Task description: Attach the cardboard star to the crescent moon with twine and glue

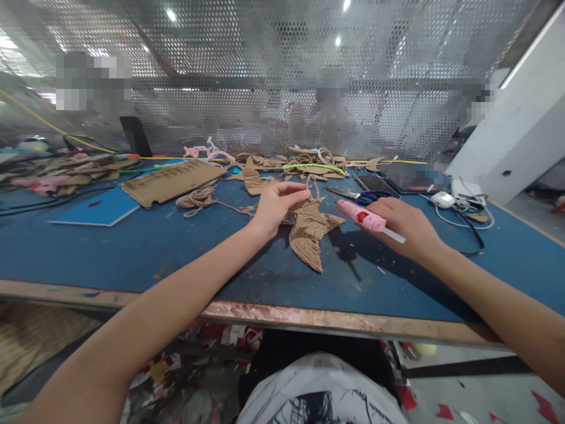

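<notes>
My left hand (276, 203) is closed in a pinch on the top of a twine-wrapped cardboard shape (311, 235) that lies on the blue table (132, 247). My right hand (406, 227) is wrapped round a pink glue gun (362, 216), its nozzle end pointing left toward the shape and a white glue stick jutting out at the back. A loose coil of twine (196, 199) lies to the left of my left hand, and a strand runs from it toward the shape.
Scissors with blue handles (359, 196), a phone (375, 184) and a white charger with cables (444, 200) lie beyond my right hand. Cardboard pieces (172, 181) and scraps cover the back of the table. A perforated metal screen (282, 76) stands behind.
</notes>
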### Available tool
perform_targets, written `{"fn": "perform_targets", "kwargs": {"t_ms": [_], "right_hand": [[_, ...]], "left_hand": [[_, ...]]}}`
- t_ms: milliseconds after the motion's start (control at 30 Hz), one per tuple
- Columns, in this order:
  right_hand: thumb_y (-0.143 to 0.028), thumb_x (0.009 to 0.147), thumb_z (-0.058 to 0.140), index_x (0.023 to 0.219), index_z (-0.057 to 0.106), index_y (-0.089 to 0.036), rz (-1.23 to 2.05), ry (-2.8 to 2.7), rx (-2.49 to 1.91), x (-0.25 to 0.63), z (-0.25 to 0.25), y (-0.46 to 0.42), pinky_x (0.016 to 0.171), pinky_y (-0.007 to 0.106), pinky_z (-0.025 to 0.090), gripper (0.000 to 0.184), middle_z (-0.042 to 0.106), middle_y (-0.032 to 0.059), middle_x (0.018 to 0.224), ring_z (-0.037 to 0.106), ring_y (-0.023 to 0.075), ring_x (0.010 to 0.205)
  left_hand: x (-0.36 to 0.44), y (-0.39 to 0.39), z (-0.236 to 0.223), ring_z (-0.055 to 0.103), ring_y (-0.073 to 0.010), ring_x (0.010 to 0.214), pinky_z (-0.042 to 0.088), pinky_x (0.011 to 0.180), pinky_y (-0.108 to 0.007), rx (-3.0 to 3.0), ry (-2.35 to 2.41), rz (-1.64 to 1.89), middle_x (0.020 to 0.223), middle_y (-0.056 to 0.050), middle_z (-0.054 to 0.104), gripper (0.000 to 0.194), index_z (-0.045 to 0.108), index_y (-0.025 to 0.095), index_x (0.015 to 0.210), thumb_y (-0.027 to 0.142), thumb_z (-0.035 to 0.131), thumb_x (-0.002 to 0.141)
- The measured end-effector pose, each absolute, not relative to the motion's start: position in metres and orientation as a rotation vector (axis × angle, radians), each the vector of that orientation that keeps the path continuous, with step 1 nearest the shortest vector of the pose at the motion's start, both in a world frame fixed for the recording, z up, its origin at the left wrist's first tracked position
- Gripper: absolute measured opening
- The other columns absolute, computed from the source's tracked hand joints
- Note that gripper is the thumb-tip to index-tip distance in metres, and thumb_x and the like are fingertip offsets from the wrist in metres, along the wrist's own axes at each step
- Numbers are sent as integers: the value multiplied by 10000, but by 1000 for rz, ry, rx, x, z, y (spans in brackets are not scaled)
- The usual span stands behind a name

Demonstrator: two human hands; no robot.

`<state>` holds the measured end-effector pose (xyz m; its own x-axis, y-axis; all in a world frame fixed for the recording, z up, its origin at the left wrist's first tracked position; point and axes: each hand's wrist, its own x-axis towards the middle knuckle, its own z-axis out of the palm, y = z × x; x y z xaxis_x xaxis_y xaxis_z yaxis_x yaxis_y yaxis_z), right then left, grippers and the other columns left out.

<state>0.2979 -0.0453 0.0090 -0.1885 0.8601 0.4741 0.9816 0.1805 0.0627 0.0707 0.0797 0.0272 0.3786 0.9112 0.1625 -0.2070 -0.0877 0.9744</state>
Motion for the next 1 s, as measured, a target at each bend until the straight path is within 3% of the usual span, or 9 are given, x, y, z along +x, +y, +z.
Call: {"fn": "perform_targets", "kwargs": {"t_ms": [67, 167, 233, 367, 433, 533, 667, 800, 1000], "right_hand": [[-283, 819, 525, 861, 609, -191, -538, -2117, -1833, 303, 6, -41, 669, 356, 439, 132, 640, 124, 874, 582, 281, 851], [-240, 708, 605, 1058, 608, -133, -368, -2074, -1726, 307, 4, -34, 884, 467, 443, 366, 616, 176, 1095, 554, 332, 1045], [-246, 697, 613, 1143, 577, -139, -68, -1959, -1591, 303, 7, -32, 919, 475, 444, 460, 582, 172, 1205, 536, 325, 1124], [-357, 702, 675, 1065, 579, -200, 690, -1487, -1425, 267, 19, -30, 649, 327, 527, 407, 663, 90, 1022, 644, 214, 850], [-383, 629, 747, 968, 593, -203, 861, -1314, -1366, 243, 25, -29, 472, 243, 450, 413, 675, 58, 923, 615, 156, 672], [-308, 571, 795, 912, 614, -197, 822, -1178, -1204, 216, 29, -29, 440, 193, 403, 402, 662, 8, 841, 565, 98, 601], [-378, 650, 758, 812, 627, -175, 766, -1059, -1085, 209, 27, -29, 385, 173, 336, 290, 576, -42, 603, 469, 58, 467], [-452, 684, 732, 737, 575, -184, 778, -897, -1109, 220, 22, -28, 332, 168, 263, 315, 568, -36, 580, 461, 64, 421], [-449, 709, 704, 703, 568, -173, 708, -968, -1196, 226, 22, -31, 334, 197, 315, 308, 570, -21, 557, 456, 78, 391]], "left_hand": [[71, 76, 30, 602, -87, 591, 455, 566, -200, 1171, 709, 1011, 671, 13, 679, 180, 687, 154, 755, 161, 786, 605], [73, 70, 32, 606, -72, 584, 480, 574, -180, 999, 641, 962, 672, 19, 665, 135, 667, 142, 801, 85, 713, 688], [77, 66, 32, 616, -63, 600, 506, 615, -169, 928, 559, 976, 690, 14, 668, 133, 666, 129, 843, 54, 669, 734], [86, 54, 30, 636, -48, 612, 522, 627, -146, 782, 448, 1083, 695, 21, 674, 117, 656, 134, 806, 25, 633, 772], [89, 48, 29, 640, -46, 604, 527, 623, -143, 727, 420, 1135, 676, 32, 671, 127, 649, 141, 762, 14, 652, 752], [91, 41, 26, 640, -46, 596, 534, 641, -150, 711, 417, 1164, 659, 40, 672, 151, 652, 146, 726, 38, 740, 670], [91, 40, 20, 654, -75, 634, 540, 647, -178, 842, 480, 1175, 668, 31, 678, 255, 665, 152, 698, 166, 859, 533], [88, 43, 17, 672, -126, 708, 509, 577, -194, 1248, 587, 1246, 747, -18, 705, 246, 697, 160, 731, 329, 829, 611], [80, 52, 19, 644, -143, 752, 496, 621, -234, 1784, 542, 1564, 794, -36, 712, 139, 701, 187, 696, 312, 760, 710]]}}
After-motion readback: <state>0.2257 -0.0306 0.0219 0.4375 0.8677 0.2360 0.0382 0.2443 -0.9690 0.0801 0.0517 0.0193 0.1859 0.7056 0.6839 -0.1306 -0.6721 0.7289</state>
